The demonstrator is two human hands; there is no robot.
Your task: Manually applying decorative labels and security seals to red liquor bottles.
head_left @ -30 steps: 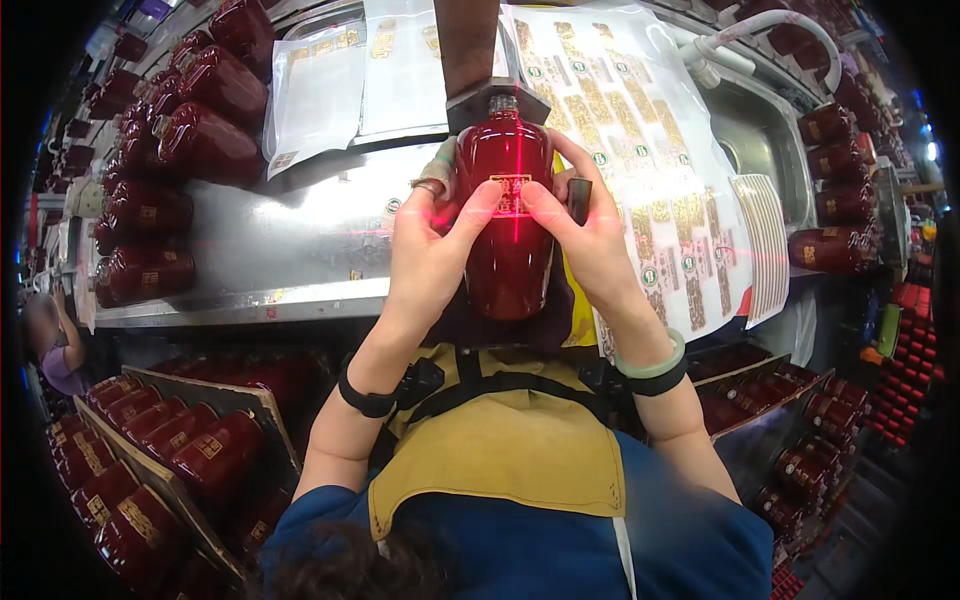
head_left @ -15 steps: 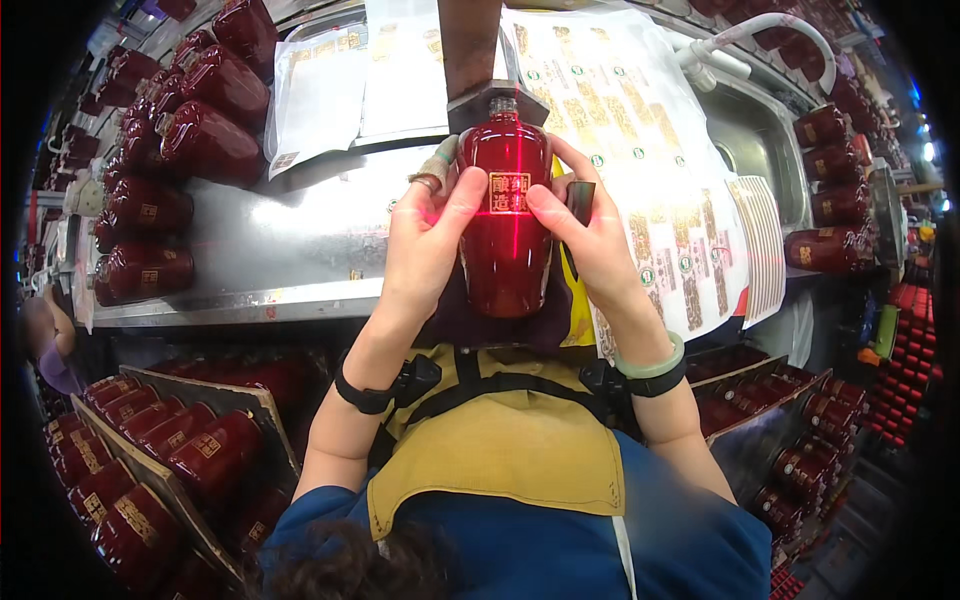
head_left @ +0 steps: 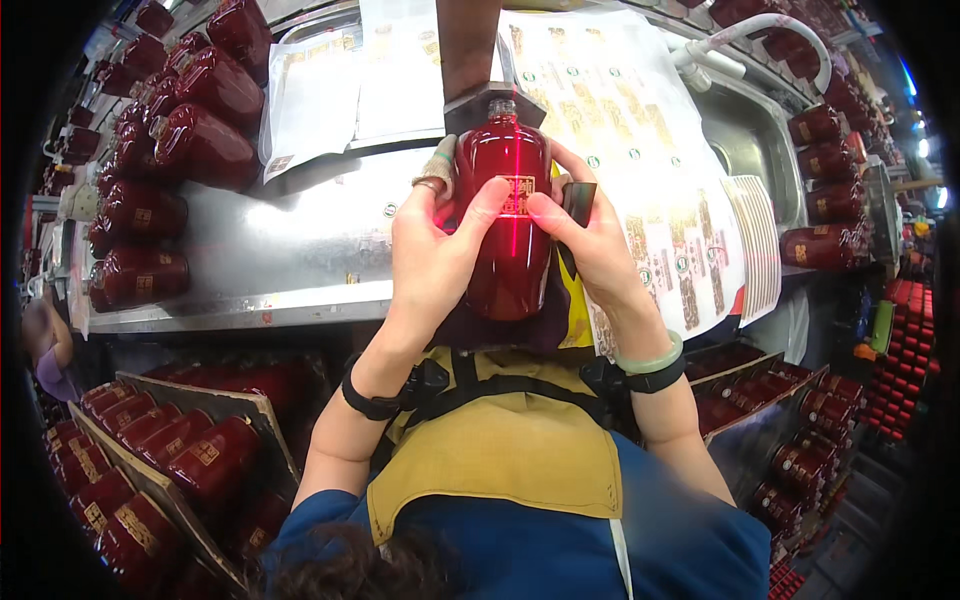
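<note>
A glossy dark red bottle (head_left: 504, 275) lies with its clear neck pointing away from me, below a metal post. My left hand (head_left: 437, 245) wraps its left side, the thumb pressed onto the small gold square label (head_left: 519, 187). My right hand (head_left: 592, 238) holds the right side, its thumb at the label's right lower edge. A dark, flat-edged piece (head_left: 579, 203) sits at the right hand's fingers; its kind is unclear. A worn cover (head_left: 445, 160) wraps a left finger. Red light lines cross on the bottle.
Printed gold-pattern sheets (head_left: 600, 130) cover the bench on the right, beside a sink (head_left: 740, 130) and a white curved pipe (head_left: 770, 22). White sheets (head_left: 315, 110) lie at the left. Red bottles (head_left: 205, 145) crowd the left bench; more fill crates (head_left: 215, 455) below on both sides.
My left thumb has slid rightward across the label and now covers part of it. The right hand keeps nearly the same place, and the bottle has barely shifted.
</note>
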